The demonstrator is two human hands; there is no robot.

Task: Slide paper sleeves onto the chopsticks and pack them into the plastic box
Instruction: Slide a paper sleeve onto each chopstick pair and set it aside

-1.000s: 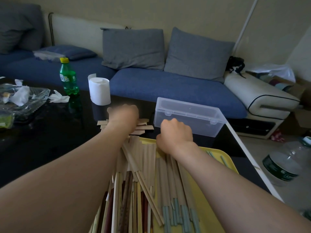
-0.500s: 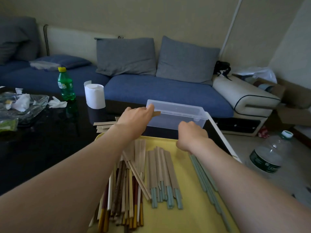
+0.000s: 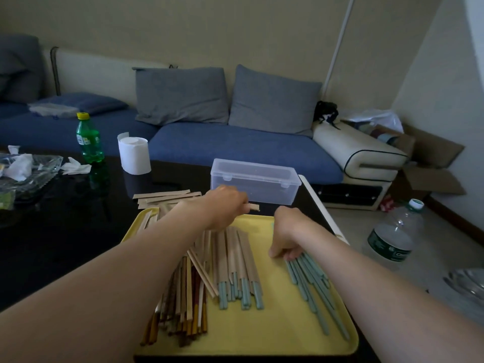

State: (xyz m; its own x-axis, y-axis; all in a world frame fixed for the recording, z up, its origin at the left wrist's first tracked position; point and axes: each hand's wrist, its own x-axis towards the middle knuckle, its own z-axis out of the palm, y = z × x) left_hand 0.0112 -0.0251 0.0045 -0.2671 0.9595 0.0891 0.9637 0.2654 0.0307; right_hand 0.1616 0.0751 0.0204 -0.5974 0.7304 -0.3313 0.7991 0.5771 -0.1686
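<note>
Left hand (image 3: 225,208) pinches a paper sleeve (image 3: 253,206) at the far edge of the tray (image 3: 275,336). Right hand (image 3: 289,233) curls its fingers onto bare teal chopsticks (image 3: 311,284) on the tray's right. The plastic box (image 3: 255,184), lid on, stands just beyond on the desk (image 3: 65,244).

your view is dim and a little grainy. soft daylight comes from beyond and to the right of your right hand (image 3: 288,231), where the floor (image 3: 353,226) is brightest. left of your left hand (image 3: 225,205) the black table (image 3: 65,231) goes nearly dark, showing only a faint reflection of the green bottle (image 3: 89,138). your left hand and the paper sleeve (image 3: 252,207) it pinches are smeared with blur. the teal chopsticks (image 3: 314,292) your right hand grips look sharper. the wide lens bends lines toward the edges and swells your forearms.
</note>
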